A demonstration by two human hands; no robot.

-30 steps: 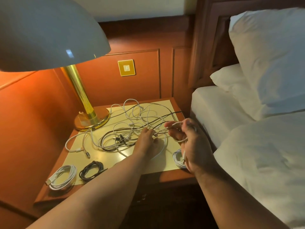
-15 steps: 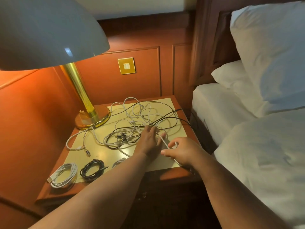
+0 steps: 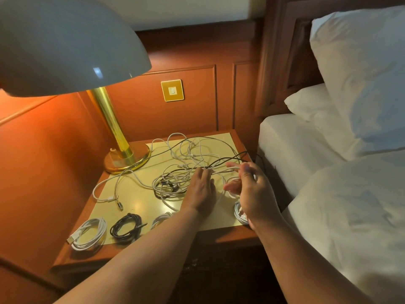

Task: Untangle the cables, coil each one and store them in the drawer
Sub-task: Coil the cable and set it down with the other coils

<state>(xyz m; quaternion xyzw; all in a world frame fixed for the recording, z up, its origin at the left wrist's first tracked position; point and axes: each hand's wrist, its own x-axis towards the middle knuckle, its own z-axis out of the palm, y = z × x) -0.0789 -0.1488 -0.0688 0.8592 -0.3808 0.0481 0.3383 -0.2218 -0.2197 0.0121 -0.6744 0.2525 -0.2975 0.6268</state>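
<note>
A tangle of white and black cables (image 3: 186, 163) is spread over the nightstand top (image 3: 140, 202). My left hand (image 3: 201, 189) lies palm down on the tangle's right side, fingers straight, pressing the cables. Just to its right, my right hand (image 3: 252, 191) is raised above the top and grips a white cable (image 3: 221, 172) that runs out of the tangle. Wound loops of that cable (image 3: 238, 212) hang below the palm. Along the front edge lie a coiled white cable (image 3: 88, 233), a coiled black cable (image 3: 126, 227) and another white coil (image 3: 161, 218), which my left forearm partly hides.
A brass lamp (image 3: 118, 137) with a wide pale shade (image 3: 65, 44) stands at the back left of the nightstand. The bed (image 3: 328, 194) with white pillows lies close on the right. Red wood panelling with a gold switch plate (image 3: 172, 90) is behind.
My right hand dipped to the nightstand's front edge half a second ago and has come back up with the white cable. My left hand stays on the tangle.
</note>
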